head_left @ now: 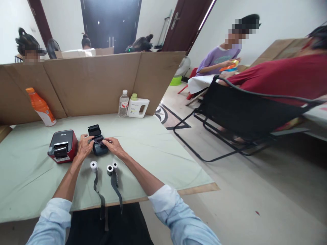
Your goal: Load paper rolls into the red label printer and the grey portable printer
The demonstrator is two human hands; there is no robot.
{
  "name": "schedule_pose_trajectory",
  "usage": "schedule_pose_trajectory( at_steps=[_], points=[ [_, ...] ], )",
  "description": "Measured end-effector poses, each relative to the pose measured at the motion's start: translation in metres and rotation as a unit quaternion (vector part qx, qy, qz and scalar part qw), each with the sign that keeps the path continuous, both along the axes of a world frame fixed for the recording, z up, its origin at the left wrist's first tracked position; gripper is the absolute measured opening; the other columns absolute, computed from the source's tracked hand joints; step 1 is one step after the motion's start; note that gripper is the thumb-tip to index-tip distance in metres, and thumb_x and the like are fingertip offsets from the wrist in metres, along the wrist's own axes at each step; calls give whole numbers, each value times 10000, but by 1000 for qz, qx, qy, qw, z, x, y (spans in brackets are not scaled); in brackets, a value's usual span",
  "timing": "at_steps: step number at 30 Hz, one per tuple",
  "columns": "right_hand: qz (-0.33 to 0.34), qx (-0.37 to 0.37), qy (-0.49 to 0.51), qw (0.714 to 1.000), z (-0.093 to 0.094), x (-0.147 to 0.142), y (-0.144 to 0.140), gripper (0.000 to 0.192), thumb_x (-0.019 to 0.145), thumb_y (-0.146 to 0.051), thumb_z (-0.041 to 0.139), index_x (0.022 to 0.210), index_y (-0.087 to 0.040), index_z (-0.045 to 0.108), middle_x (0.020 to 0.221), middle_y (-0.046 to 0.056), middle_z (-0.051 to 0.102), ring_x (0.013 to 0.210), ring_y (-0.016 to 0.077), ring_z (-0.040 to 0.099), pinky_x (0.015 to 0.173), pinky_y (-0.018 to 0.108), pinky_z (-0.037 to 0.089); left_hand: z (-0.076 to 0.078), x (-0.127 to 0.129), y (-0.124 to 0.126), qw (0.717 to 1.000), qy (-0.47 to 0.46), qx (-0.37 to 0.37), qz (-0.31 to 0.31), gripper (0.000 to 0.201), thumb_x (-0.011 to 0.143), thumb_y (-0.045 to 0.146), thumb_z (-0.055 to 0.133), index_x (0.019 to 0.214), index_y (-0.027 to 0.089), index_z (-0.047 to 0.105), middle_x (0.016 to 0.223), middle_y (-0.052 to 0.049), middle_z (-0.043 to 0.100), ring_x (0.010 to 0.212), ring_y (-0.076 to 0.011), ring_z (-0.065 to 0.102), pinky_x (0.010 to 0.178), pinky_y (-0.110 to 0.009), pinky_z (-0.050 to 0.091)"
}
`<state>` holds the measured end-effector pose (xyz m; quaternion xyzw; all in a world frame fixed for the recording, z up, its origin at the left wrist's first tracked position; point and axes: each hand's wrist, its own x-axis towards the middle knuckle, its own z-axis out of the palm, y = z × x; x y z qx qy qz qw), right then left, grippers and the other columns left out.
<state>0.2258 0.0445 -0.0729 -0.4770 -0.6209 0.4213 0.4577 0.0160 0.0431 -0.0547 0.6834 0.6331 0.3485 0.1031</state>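
- On the green table cover (158,149), a small black printer (97,144) is set directly before the person, its lid (94,130) raised and tilted back so that the paper bay is exposed.
- The printer is steadied from both sides: the left hand (84,147) is curled against its left edge, and the right hand (112,145) is laid on its right side, fingers bent onto the open top.
- Both forearms are stretched forward and angled inward, sleeves pushed up.
- Three paper rolls (93,165) (110,169) (115,165) are kept just beside the wrists, their dark strips trailing over the table edge.
- A red printer (62,145) is parked just left of the left hand, apart from it.
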Motion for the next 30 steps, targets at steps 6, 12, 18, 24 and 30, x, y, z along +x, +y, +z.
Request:
schedule_pose_trajectory(
  at_steps=[6,12,18,24,30],
  points=[
    [-8,-21,38,999,-2,-3,-6,288,839,-405,721,984,-170,800,1012,75,758,915,231,710,854,349,586,-4,0,3,998,-25,-17,-53,296,923,297,606,1144,234,793,1160,-89,753,1150,-264,677,1095,-428,521],
    [33,-16,56,998,-5,2,-17,359,858,-416,690,1104,-171,781,1109,86,704,915,200,676,821,324,582,-4,-3,5,996,-38,-18,-84,294,881,245,622,1115,211,796,1181,-101,759,1167,-267,681,1097,-430,516],
    [83,19,21,996,-9,12,-24,506,795,-370,766,1249,-151,721,1157,95,615,891,178,642,852,347,569,-5,-11,4,989,-54,-30,-135,322,872,304,614,1114,185,789,1168,-107,748,1114,-254,692,1057,-426,535],
    [109,90,-65,988,-4,14,-27,670,715,-331,880,1339,-219,663,1137,54,572,876,174,601,866,374,557,-1,-12,5,989,-66,-54,-124,324,826,288,641,1093,188,796,1142,-108,761,1074,-258,705,1033,-426,547],
    [100,143,-163,971,8,14,-22,560,815,-321,840,1340,-253,658,1145,45,579,869,162,597,855,342,531,0,-17,-9,976,-131,-65,-159,435,804,278,648,1217,208,766,1334,-104,711,1271,-286,640,1159,-461,463]
  ],
)
